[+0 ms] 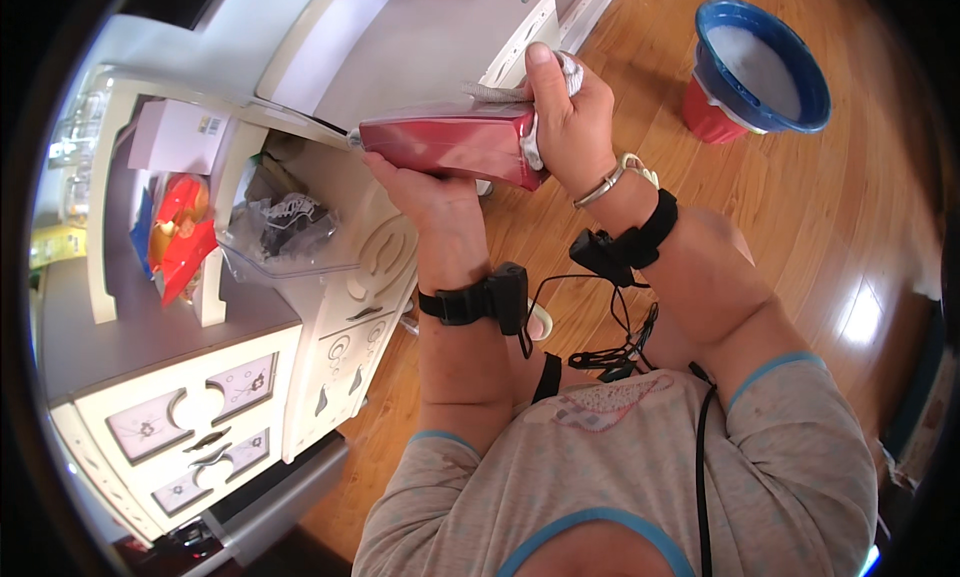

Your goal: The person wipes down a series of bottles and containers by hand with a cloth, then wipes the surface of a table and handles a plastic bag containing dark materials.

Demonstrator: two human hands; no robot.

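Note:
A glossy red box (442, 146) with a clear, see-through upper side is held up in front of me over the cabinets. My left hand (439, 198) supports it from below, palm up, with the fingers mostly hidden beneath it. At the box's right end, my right hand (574, 123) grips a whitish cloth (495, 93) and presses it to that end. Part of the cloth shows above the thumb and along the box's edge. Black straps with small black modules circle both of my wrists.
A blue basin (761, 66) of cloudy liquid rests on a red bucket (712, 111) on the wooden floor. Left, a cream cabinet (195, 419) has shelves with red packets (180, 232), a pale box (180, 135) and a clear plastic bag (292, 228). Black cables (619, 344) hang between my arms.

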